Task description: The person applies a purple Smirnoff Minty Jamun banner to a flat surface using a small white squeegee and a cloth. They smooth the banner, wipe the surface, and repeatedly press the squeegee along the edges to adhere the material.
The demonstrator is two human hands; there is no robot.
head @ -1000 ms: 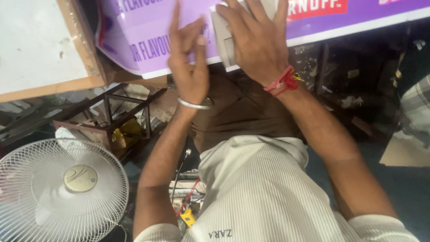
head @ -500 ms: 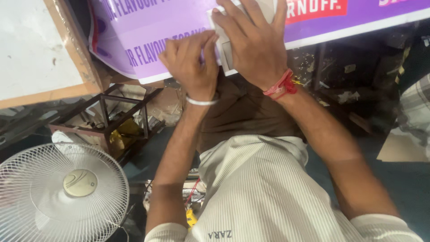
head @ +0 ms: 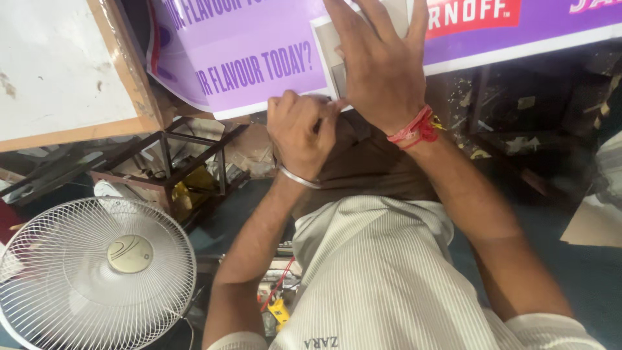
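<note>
The right hand (head: 382,71) lies flat, fingers spread and released, on a grey box (head: 330,61) that rests on the purple banner (head: 259,58) at the far edge. The left hand (head: 301,133) is clenched at the box's near left corner by the banner's white lower edge; half a second ago it sat higher. A white fan (head: 94,272) stands near left, with open floor on the right.

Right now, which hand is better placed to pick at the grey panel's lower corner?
Left, probably. The left hand is curled with fingertips at the grey panel's lower corner, while the right hand lies flat on it, holding it against the purple banner.
</note>
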